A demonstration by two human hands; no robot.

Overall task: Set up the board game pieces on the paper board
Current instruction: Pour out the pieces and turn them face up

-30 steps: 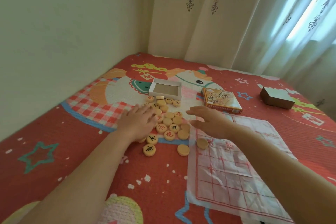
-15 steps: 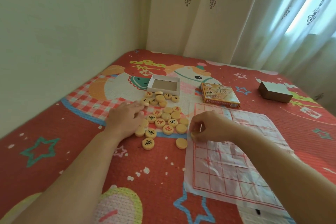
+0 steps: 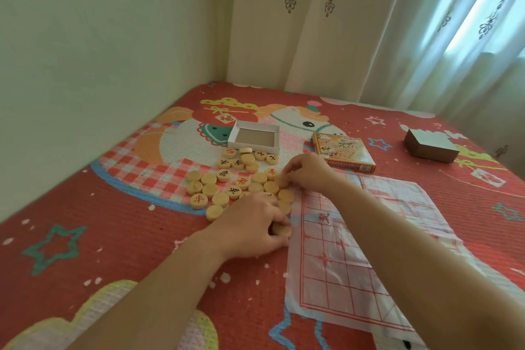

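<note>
A red patterned quilt [image 3: 113, 236] covers the bed. On its right part lies the paper board [image 3: 326, 264], creased and ruled with a red grid. The right forearm crosses the board. Just left of the board's far corner sits the pile of wooden pieces [image 3: 227, 179], some showing red or black characters. Beyond the pile are a white tray [image 3: 233, 133], a printed box lid [image 3: 342, 152] and, well apart, a brown box [image 3: 431, 145].

The left hand [image 3: 252, 224] curls thumb and fingers round the near disc [image 3: 281, 230], just beside the board's left edge. The right hand [image 3: 306, 173] pinches the far disc [image 3: 282, 180] at the pile's right edge.
</note>
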